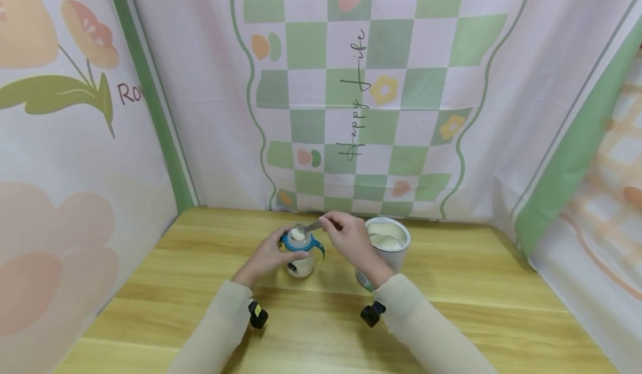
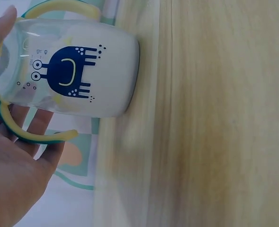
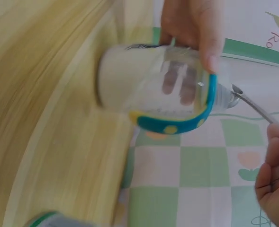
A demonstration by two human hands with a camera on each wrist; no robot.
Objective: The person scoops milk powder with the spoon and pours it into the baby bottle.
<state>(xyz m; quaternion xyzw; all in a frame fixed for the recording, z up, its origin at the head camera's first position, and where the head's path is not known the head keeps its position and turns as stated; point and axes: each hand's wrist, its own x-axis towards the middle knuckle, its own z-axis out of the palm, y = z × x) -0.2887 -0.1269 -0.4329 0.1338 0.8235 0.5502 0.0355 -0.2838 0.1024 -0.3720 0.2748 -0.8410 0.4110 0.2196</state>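
Your left hand [image 1: 268, 257] is gripping the bottle [image 1: 300, 254] while your right hand [image 1: 351, 239] is pinching a heaped spoon [image 1: 304, 231] over its mouth; tilting risks spilling powder.

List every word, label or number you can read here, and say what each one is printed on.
"Happy Life", running vertically on the checkered backdrop cloth.
"Ro", cut off, on the flowered cloth at the left.
Small marks beside the blue monster on the handled bottle: too small to read.
Label on the powder tin: hidden, unreadable.
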